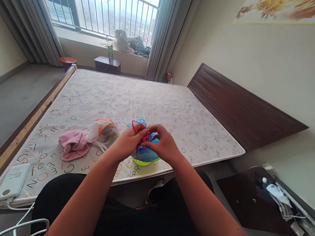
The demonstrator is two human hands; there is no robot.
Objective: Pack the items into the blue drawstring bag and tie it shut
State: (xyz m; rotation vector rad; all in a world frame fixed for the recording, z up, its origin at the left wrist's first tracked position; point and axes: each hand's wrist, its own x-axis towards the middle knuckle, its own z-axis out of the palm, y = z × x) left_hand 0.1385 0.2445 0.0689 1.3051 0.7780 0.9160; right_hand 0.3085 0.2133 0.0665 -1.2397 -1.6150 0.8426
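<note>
Near the front edge of the mattress, my left hand (131, 140) is closed on a red cord (134, 127), its thumb and fingers pinched together. My right hand (162, 142) meets it from the right, fingers curled and closed on the same cord. Loops of the cord stand up above and hang below the fingertips. Directly under both hands lies a blue plastic bag (146, 156) with a yellow-green bottom edge, partly hidden by them. To the left are a clear plastic bag with orange print (106, 128) and a folded pink cloth (74, 144).
The printed mattress (155, 99) spans the middle. A white power bank (15, 181) with a white cable sits at its left corner. A dark headboard (240, 111) and a nightstand (244, 203) holding items stand right; another nightstand (107, 65) holds a green glass.
</note>
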